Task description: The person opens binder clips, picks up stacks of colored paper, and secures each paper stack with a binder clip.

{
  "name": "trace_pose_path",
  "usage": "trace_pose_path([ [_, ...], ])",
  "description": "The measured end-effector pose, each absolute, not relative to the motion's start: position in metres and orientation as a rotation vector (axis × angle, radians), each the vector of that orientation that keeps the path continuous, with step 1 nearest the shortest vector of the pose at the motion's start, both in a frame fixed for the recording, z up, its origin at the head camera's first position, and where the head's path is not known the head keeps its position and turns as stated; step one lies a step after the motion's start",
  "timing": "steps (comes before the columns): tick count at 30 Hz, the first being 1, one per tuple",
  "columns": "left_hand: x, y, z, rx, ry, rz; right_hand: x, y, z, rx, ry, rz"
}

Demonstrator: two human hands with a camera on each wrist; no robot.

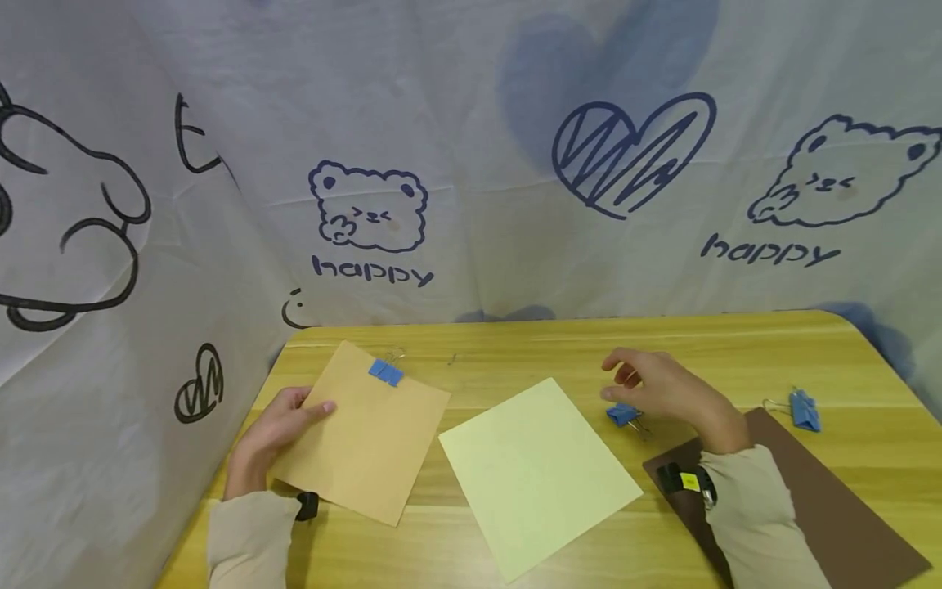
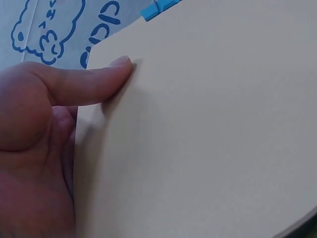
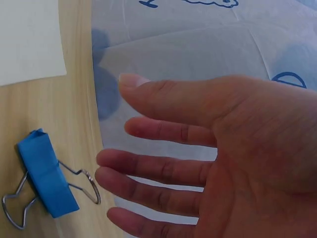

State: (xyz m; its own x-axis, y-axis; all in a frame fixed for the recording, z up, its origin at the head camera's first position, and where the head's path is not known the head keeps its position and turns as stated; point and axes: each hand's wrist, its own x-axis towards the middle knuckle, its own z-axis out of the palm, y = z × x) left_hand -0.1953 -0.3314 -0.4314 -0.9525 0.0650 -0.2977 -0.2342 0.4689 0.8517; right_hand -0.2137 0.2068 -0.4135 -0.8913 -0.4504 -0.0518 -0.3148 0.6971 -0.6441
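Note:
My left hand (image 1: 283,425) pinches the left edge of an orange-tan paper sheet (image 1: 375,442), thumb on top and fingers behind it. A blue binder clip (image 1: 386,371) sits on that sheet's upper edge; in the left wrist view only part of the clip (image 2: 159,9) shows. My right hand (image 1: 662,388) hovers over the table with loosely bent fingers and nothing in them. Just below it lies another blue binder clip (image 1: 624,414), its wire handles spread in the right wrist view (image 3: 48,173). Between the hands lies a pale yellow sheet (image 1: 540,478).
A dark brown sheet (image 1: 832,507) lies at the right, partly under my right forearm. A third blue binder clip (image 1: 805,411) is beside its far corner. White cloth (image 1: 471,164) with drawings hangs behind and left of the wooden table (image 1: 500,352).

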Motion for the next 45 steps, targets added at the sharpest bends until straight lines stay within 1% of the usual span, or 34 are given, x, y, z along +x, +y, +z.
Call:
trace_pose_path([
  [12,-0.195,-0.335,-0.438,-0.244,2.506,1.369,-0.216,0.219,-0.417,-0.537,2.678,-0.924],
  [19,-0.2,-0.332,-0.437,-0.237,2.741,0.947,-0.218,0.223,-0.42,-0.501,2.677,-0.888],
  [27,-0.197,-0.331,-0.435,-0.341,2.791,0.643,-0.217,0.225,-0.423,-0.455,2.676,-0.823],
  [36,-0.194,-0.325,-0.434,-0.43,2.782,0.572,-0.215,0.224,-0.422,-0.425,2.663,-0.788],
  [41,-0.195,-0.319,-0.432,-0.412,2.767,0.553,-0.215,0.225,-0.422,-0.396,2.656,-0.749],
  [45,-0.197,-0.313,-0.429,-0.346,2.789,0.553,-0.216,0.225,-0.423,-0.368,2.651,-0.715],
])
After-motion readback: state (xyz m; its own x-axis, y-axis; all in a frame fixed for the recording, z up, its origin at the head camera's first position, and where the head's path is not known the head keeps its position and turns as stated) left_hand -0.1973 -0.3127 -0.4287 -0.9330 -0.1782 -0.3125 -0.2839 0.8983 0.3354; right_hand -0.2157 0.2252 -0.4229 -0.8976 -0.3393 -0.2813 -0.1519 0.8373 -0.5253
